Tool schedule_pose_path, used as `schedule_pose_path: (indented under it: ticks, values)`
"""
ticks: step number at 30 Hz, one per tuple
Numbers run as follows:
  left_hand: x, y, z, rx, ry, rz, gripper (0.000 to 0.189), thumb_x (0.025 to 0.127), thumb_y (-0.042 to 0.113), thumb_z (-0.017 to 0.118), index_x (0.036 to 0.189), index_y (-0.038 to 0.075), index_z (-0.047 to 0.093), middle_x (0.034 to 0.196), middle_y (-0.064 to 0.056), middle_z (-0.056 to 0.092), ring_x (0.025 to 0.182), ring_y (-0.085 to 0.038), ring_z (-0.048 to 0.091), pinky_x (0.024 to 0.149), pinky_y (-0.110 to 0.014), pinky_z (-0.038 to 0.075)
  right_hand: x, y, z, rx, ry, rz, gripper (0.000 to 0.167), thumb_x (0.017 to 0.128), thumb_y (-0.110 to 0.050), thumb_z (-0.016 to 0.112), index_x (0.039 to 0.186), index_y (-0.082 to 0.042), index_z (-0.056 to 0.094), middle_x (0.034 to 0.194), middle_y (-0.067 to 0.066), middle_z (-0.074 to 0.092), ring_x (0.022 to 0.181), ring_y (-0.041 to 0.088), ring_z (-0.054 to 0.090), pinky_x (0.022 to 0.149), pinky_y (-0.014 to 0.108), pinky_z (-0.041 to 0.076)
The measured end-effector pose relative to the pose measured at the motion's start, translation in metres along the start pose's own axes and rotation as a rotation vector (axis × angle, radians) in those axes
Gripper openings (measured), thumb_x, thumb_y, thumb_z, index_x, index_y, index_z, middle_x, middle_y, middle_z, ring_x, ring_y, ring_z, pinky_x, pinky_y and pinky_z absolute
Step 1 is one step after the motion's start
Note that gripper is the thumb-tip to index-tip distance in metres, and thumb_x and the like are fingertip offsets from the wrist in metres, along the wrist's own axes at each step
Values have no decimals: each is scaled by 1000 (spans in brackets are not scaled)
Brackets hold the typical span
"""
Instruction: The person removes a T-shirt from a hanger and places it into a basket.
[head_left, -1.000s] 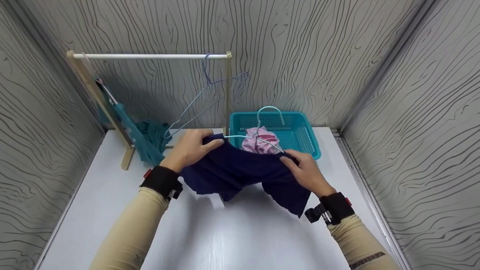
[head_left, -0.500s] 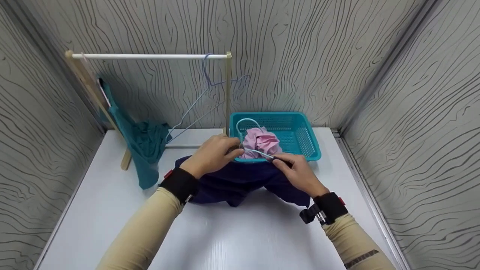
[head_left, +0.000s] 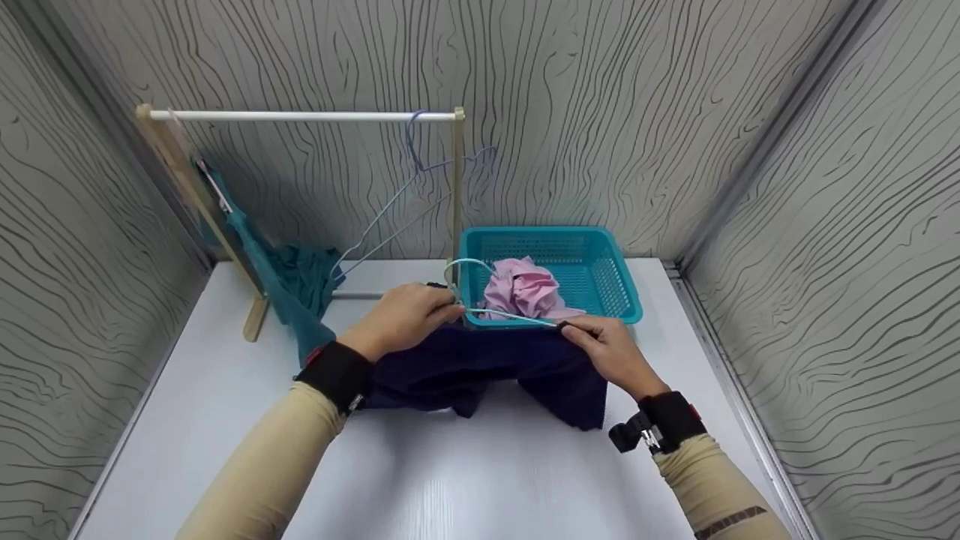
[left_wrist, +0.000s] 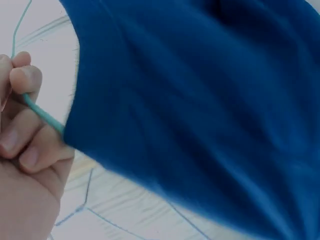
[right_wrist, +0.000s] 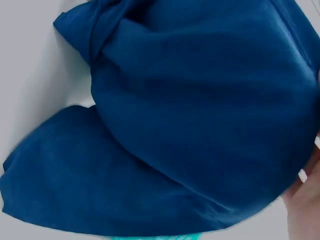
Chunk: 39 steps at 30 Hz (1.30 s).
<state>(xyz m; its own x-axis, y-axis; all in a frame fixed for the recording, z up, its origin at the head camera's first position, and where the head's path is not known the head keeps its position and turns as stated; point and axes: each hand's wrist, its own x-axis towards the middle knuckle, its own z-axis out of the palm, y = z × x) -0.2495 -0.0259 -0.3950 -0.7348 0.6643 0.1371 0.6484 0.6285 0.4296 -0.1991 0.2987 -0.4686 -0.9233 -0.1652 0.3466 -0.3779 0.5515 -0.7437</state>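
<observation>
A dark blue garment point(head_left: 480, 367) hangs across the front of the basket, its lower edge in two flaps over the table; its exact kind is unclear. A light green wire hanger point(head_left: 510, 316) runs into its top edge, with the curved hook standing up. My left hand point(head_left: 409, 319) holds the hanger close to its hook, and the left wrist view shows fingers point(left_wrist: 31, 145) curled at the green wire point(left_wrist: 44, 116). At the right end, my right hand point(head_left: 611, 352) pinches the garment's edge over the hanger's arm. The garment point(right_wrist: 190, 115) covers most of the right wrist view.
A teal basket point(head_left: 626, 289) holding crumpled pink cloth point(head_left: 525, 289) stands behind the garment. At left, a rack with a white bar point(head_left: 300, 116) carries a teal garment point(head_left: 281, 292) on a hanger and a bare blue wire hanger point(head_left: 390, 202). Patterned walls point(head_left: 600, 112) enclose the white table point(head_left: 480, 480).
My left hand has gone from the garment's left edge to the hanger near the hook. The hook has swung lower and left, and my right hand has come slightly down.
</observation>
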Motion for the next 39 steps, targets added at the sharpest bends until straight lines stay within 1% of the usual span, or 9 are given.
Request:
schedule_pose_path:
  ticks: [6, 11, 13, 17, 20, 23, 31, 35, 39]
  values:
    - [-11, -13, -6, -49, -57, -51, 30, 103, 33, 47, 87, 11, 59, 73, 5, 49, 69, -13, 47, 67, -29, 39, -3, 9, -11, -44, 38, 14, 14, 94, -13, 63, 97, -11, 76, 95, 4, 75, 89, 3, 64, 80, 17, 50]
    - [-19, -23, -10, -125, -86, -99, 30, 104, 31, 44, 86, 9, 55, 75, 4, 44, 70, -13, 45, 67, -29, 37, -9, 21, -22, -43, 68, 45, 14, 95, -11, 60, 92, -13, 74, 76, 4, 68, 65, 8, 57, 58, 21, 48]
    - [-21, -25, -11, -145, -80, -93, 31, 104, 30, 44, 83, 9, 53, 74, 4, 42, 70, -13, 45, 67, -29, 37, -12, 26, -23, -49, 62, 69, 15, 95, -10, 60, 93, -12, 74, 73, 3, 65, 59, 10, 55, 52, 21, 47]
    - [-20, -24, -12, -163, -88, -84, 32, 104, 30, 44, 80, 11, 52, 73, 5, 42, 69, -13, 44, 67, -29, 37, -15, 29, -21, -76, 57, 85, 13, 95, -10, 61, 96, -10, 74, 68, 3, 61, 56, 7, 50, 52, 21, 43]
    - [-18, -21, -12, -170, -96, -86, 32, 104, 31, 44, 82, 11, 54, 73, 5, 42, 70, -13, 44, 67, -29, 36, -13, 27, -16, -55, 71, 112, 12, 95, -10, 61, 96, -9, 74, 65, 4, 58, 52, 5, 47, 51, 21, 41]
    - [-15, -16, -13, -189, -91, -90, 32, 104, 30, 44, 81, 11, 53, 73, 5, 42, 69, -13, 44, 66, -29, 35, -11, 24, -9, 7, 58, 163, 13, 96, -11, 60, 90, -6, 71, 65, 6, 56, 52, 8, 50, 49, 23, 46]
    - [6, -5, -10, -242, -87, -82, 33, 105, 31, 43, 82, 10, 54, 70, 5, 40, 63, -12, 42, 61, -27, 34, -5, 11, 22, 243, -37, 329, 21, 102, -10, 48, 85, 3, 51, 75, 2, 40, 69, 18, 49, 54, 37, 55]
    - [13, -1, -9, -255, -80, -91, 35, 105, 32, 43, 84, 8, 58, 69, 4, 42, 62, -13, 44, 59, -27, 35, -4, 0, 37, 275, -79, 313, 19, 103, -15, 46, 96, 0, 56, 79, 5, 47, 74, 15, 52, 58, 34, 56]
    - [20, 4, -10, -253, -67, -77, 35, 105, 32, 43, 79, 12, 54, 69, 4, 42, 62, -12, 44, 60, -27, 35, -7, -4, 54, 234, -150, 210, 19, 103, -17, 48, 106, -4, 62, 82, 5, 52, 76, 12, 50, 66, 25, 47]
